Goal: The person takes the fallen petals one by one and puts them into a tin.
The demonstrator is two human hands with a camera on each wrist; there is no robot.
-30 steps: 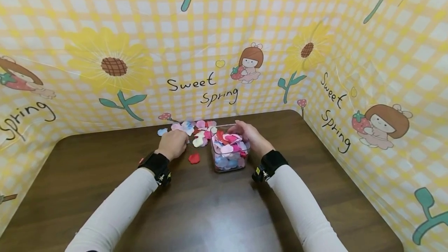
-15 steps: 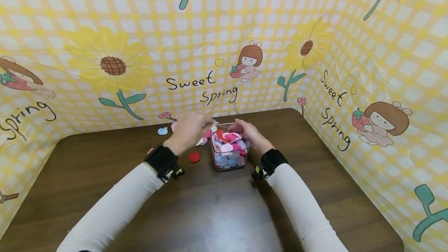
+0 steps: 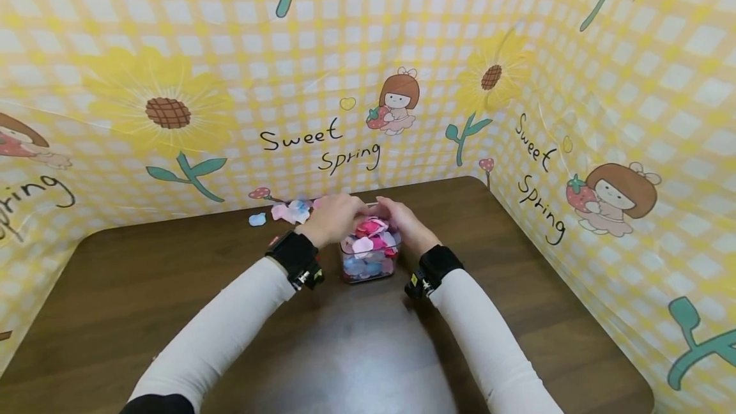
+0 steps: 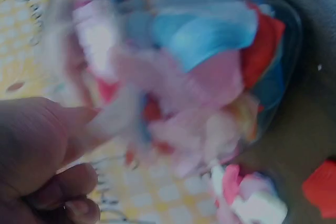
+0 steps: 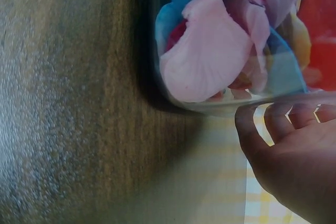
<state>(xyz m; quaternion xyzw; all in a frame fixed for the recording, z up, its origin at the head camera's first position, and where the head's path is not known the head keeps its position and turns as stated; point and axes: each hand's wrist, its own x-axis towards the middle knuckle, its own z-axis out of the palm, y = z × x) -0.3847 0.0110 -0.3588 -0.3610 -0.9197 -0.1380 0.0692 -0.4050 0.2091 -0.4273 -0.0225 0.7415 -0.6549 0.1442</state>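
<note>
A clear plastic box (image 3: 368,268), filled with pink, red, white and blue artificial petals (image 5: 207,51), stands upright on the brown table. My left hand (image 3: 332,219) is over the box's far left side. Blurred in the left wrist view, its thumb and finger appear to pinch a pale petal (image 4: 118,116) above the heap, the other fingers curled. My right hand (image 3: 405,222) holds the box at its right and far side, fingertips against the wall in the right wrist view. Part of the far rim is hidden by both hands.
Several loose petals (image 3: 290,211) lie at the table's back edge, left of the box. A single red petal (image 4: 323,190) lies on the tabletop near it. A yellow checked cloth (image 3: 230,50) with printed flowers hangs behind and to the right.
My left hand has moved right from the loose petals to over the box. The right hand has stayed at the box. The head view has shifted slightly.
</note>
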